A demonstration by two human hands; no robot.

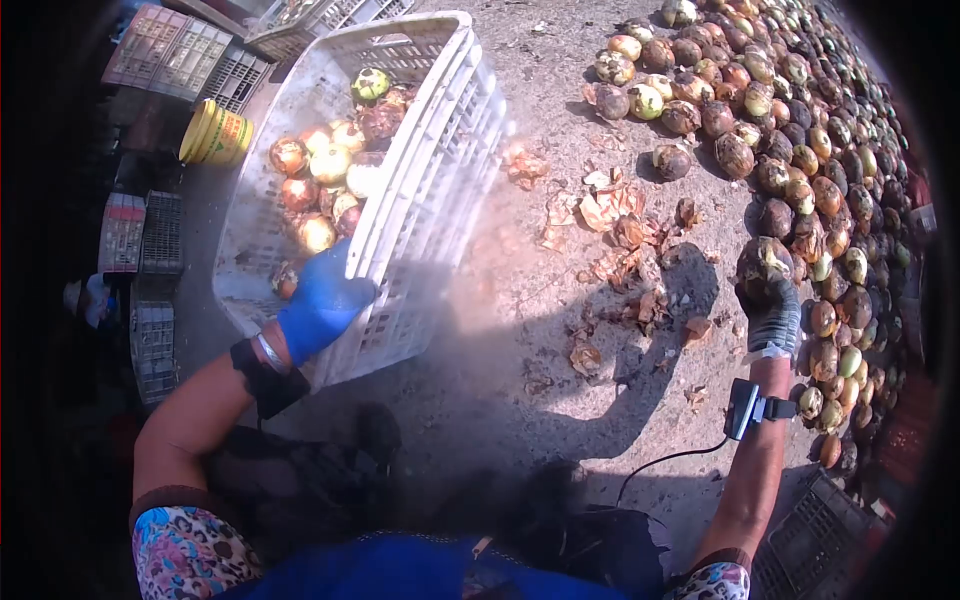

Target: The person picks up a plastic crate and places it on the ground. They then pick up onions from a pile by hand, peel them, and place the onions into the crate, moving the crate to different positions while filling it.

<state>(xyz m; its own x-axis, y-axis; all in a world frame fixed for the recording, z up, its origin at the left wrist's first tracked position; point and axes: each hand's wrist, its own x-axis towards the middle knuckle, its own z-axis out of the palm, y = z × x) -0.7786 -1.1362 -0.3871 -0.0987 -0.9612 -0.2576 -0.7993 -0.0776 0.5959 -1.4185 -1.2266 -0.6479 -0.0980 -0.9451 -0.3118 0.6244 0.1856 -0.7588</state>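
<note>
My left hand (328,300), in a blue glove, is closed round the near rim of a white plastic crate (415,175). The crate is tilted and holds several onions (330,163), brown, pale and reddish, gathered toward its far part. At the edge of a large onion heap, my right hand (772,318) wears a grey-and-dark glove. Its fingers are closed on a dark, dirty onion (764,260); the fingertips are partly hidden by shadow and the onion. A small device (742,408) is strapped to my right wrist, with a cable running from it.
The onion heap (800,150) spreads along the right side of the concrete ground. Loose onion skins (615,215) lie between crate and heap. A yellow bucket (216,135) and stacked crates (170,50) stand at left. A dark crate (815,540) is at lower right.
</note>
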